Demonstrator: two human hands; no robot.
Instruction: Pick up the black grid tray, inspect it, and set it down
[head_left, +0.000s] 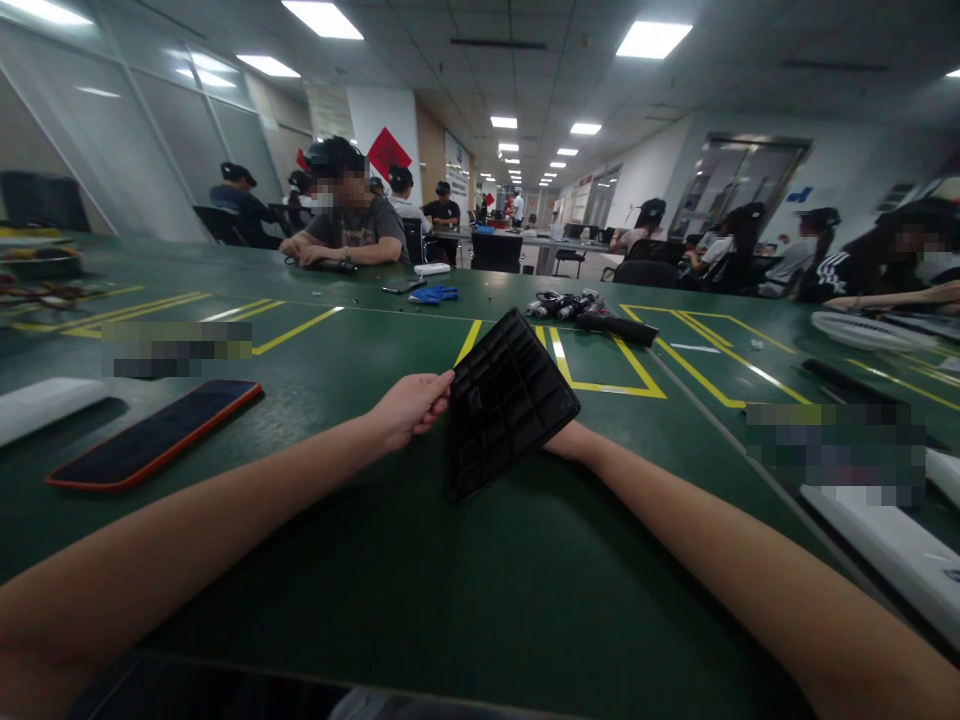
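Two bare forearms stretch over the matte green desk (420, 590). The left hand (409, 405) has its fingers (439, 385) pinched on the left edge of a black ribbed plastic panel (506, 400), which is tilted up off the desk. The right hand (568, 441) is mostly hidden behind it, so I cannot tell its grip. An orange-edged phone (154, 435) lies flat to the left, and black tools (592, 315) lie beyond.

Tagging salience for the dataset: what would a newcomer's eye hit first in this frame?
The black gridded panel, held tilted at centre over the green table: the left hand pinches its left edge, and the right hand sits mostly hidden behind its lower right corner. Next comes the phone in an orange-red case, lying flat on the table at left. Beyond the panel, yellow marking lines run across the table.
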